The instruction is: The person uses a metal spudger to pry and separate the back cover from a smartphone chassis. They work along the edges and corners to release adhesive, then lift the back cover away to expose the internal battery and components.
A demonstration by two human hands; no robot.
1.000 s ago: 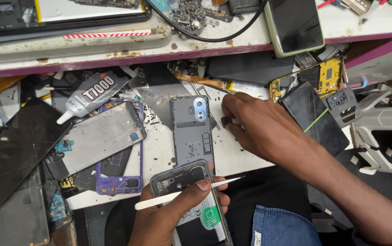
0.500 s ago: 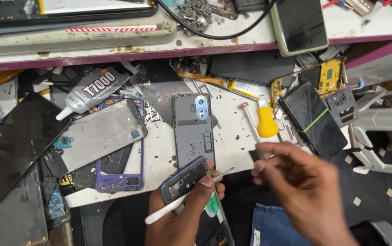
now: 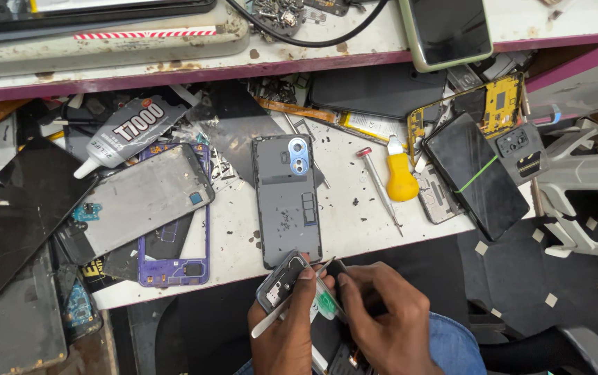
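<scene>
My left hand (image 3: 286, 328) holds a small dark phone part (image 3: 281, 280) together with a thin white pry stick (image 3: 271, 323) at the table's front edge. My right hand (image 3: 388, 321) is right beside it, fingertips pinched on a thin metal tool (image 3: 323, 265) at the part. A grey phone back cover (image 3: 287, 198) with a blue camera ring lies flat on the table just beyond both hands. A yellow-handled screwdriver (image 3: 397, 182) lies to its right, untouched.
A glue tube (image 3: 130, 130), a grey phone frame (image 3: 139, 201) and a purple frame (image 3: 174, 253) lie at left with a cracked black screen (image 3: 14, 215). A black phone with a green band (image 3: 476, 173) and a yellow circuit board (image 3: 500, 101) sit at right. A raised shelf (image 3: 313, 59) runs along the back.
My right hand has pulled back from the back cover to the front edge and joined my left hand at the small part. The yellow screwdriver is now uncovered on the table.
</scene>
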